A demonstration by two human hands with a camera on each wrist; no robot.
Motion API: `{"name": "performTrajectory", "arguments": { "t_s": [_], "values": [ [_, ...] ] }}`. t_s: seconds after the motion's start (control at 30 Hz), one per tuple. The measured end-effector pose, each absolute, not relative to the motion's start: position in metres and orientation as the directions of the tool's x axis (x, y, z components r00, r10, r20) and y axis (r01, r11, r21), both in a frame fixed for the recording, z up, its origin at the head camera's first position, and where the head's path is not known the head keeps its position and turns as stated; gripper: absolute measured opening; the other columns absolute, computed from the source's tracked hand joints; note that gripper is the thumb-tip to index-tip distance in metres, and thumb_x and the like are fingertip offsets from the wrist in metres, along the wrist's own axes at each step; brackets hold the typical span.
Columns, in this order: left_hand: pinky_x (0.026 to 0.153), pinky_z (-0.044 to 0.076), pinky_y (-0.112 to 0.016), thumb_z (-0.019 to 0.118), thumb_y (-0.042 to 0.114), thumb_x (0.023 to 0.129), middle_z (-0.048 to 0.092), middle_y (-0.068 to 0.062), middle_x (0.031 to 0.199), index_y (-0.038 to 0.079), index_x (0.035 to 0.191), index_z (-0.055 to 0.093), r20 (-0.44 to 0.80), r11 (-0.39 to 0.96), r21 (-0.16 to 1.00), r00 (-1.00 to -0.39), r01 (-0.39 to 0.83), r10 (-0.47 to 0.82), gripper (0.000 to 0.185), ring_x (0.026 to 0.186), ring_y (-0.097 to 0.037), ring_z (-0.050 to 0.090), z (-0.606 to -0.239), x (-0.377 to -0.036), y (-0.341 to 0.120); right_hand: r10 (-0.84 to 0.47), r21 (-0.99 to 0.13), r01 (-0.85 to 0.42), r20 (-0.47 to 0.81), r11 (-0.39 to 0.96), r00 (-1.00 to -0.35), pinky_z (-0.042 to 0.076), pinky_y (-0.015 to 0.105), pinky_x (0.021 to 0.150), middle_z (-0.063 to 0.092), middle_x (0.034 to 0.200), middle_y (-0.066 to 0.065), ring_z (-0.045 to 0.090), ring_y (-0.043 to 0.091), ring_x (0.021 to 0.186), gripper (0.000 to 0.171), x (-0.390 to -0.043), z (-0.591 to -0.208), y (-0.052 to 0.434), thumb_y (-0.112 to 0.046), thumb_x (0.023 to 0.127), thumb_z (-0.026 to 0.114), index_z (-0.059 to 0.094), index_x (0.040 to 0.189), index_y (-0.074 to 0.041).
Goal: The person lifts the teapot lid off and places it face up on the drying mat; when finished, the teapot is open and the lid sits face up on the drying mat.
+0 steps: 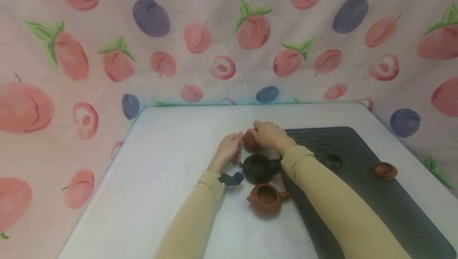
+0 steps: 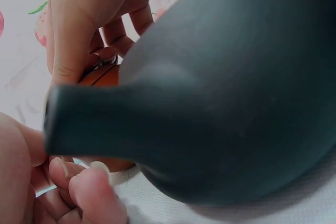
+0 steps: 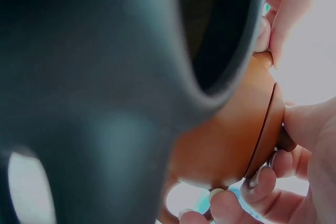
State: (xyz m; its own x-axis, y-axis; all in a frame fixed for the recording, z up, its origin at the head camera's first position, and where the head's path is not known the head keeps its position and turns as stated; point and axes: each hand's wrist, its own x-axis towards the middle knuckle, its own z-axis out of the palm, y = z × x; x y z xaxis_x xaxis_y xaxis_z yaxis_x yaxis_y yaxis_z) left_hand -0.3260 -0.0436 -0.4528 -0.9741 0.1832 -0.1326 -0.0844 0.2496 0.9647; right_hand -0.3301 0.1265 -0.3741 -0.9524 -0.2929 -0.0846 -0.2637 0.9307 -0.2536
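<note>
A small brown clay teapot (image 1: 251,143) stands farthest back in a line of three, its lid (image 3: 266,132) seated on top. My right hand (image 1: 271,135) reaches over it and pinches the lid near the knob (image 3: 286,140), other fingers lying by the handle. At the spout (image 3: 265,59), my left hand (image 1: 229,148) holds the tip between thumb and fingers. Just in front is a black teapot (image 1: 257,169), lidless; it blocks much of both wrist views. Nearest me, a reddish-brown teapot (image 1: 265,201) also stands without its lid.
A dark ridged tray (image 1: 322,139) covers the table's right side, under my right forearm. On it lie a black lid (image 1: 332,162) and a brown lid (image 1: 384,170) by the right edge. White tabletop (image 1: 161,163) extends left; a fruit-print cloth (image 1: 222,32) hangs behind.
</note>
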Motion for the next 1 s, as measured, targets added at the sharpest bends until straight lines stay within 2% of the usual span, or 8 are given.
{"name": "performTrajectory", "arguments": {
  "t_s": [0.13,0.3,0.4,0.6,0.87,1.0],
  "values": [
    [0.044,0.050,-0.030,0.044,0.046,0.109,0.050,-0.005,0.058,0.008,0.078,0.050,-0.129,0.237,0.968,-0.974,-0.082,0.188,0.050,0.043,-0.019,0.054,-0.452,-0.327,-0.042,-0.295,-0.268,-0.263,-0.085,0.927,-0.952,0.051,0.052,0.088,0.066,0.106,0.017,0.063,0.035,0.098,0.038,-0.331,-0.373,0.130,-0.039,0.109,0.044,0.058,0.119,-0.004],
    [0.044,0.050,-0.029,0.044,0.045,0.109,0.050,-0.004,0.059,0.008,0.077,0.050,-0.122,0.220,0.973,-0.971,-0.076,0.204,0.049,0.043,-0.018,0.054,-0.452,-0.328,-0.037,-0.310,-0.272,-0.278,-0.080,0.921,-0.947,0.048,0.045,0.073,0.060,0.086,0.011,0.057,0.030,0.081,0.033,-0.332,-0.369,0.139,-0.039,0.108,0.050,0.057,0.105,-0.006],
    [0.044,0.050,-0.029,0.043,0.045,0.109,0.050,-0.004,0.058,0.008,0.077,0.051,-0.132,0.231,0.969,-0.972,-0.085,0.197,0.050,0.043,-0.018,0.054,-0.453,-0.327,-0.035,-0.330,-0.272,-0.299,-0.077,0.915,-0.941,0.047,0.042,0.069,0.058,0.081,0.010,0.055,0.028,0.076,0.033,-0.331,-0.366,0.142,-0.037,0.107,0.051,0.057,0.101,-0.006],
    [0.044,0.049,-0.027,0.043,0.046,0.110,0.049,-0.003,0.059,0.009,0.077,0.050,-0.131,0.241,0.967,-0.973,-0.084,0.188,0.050,0.044,-0.018,0.053,-0.452,-0.324,-0.037,-0.318,-0.289,-0.284,-0.075,0.914,-0.945,0.048,0.042,0.069,0.059,0.082,0.010,0.056,0.028,0.076,0.035,-0.327,-0.364,0.141,-0.037,0.107,0.050,0.059,0.102,-0.004],
    [0.043,0.050,-0.028,0.043,0.046,0.110,0.049,-0.003,0.057,0.009,0.076,0.049,-0.118,0.234,0.970,-0.975,-0.072,0.186,0.050,0.042,-0.017,0.053,-0.452,-0.323,-0.042,-0.355,-0.367,-0.336,0.018,0.867,-0.935,0.043,0.039,0.065,0.056,0.071,0.007,0.053,0.025,0.069,0.038,-0.330,-0.364,0.150,-0.037,0.106,0.053,0.058,0.083,-0.008],
    [0.043,0.050,-0.028,0.043,0.045,0.110,0.049,-0.003,0.057,0.010,0.076,0.049,-0.108,0.234,0.970,-0.977,-0.063,0.185,0.049,0.043,-0.017,0.052,-0.451,-0.323,-0.044,-0.337,-0.434,-0.316,0.032,0.843,-0.941,0.047,0.039,0.068,0.061,0.076,0.007,0.057,0.025,0.072,0.038,-0.327,-0.365,0.154,-0.037,0.106,0.053,0.060,0.085,-0.007]
  ]
}}
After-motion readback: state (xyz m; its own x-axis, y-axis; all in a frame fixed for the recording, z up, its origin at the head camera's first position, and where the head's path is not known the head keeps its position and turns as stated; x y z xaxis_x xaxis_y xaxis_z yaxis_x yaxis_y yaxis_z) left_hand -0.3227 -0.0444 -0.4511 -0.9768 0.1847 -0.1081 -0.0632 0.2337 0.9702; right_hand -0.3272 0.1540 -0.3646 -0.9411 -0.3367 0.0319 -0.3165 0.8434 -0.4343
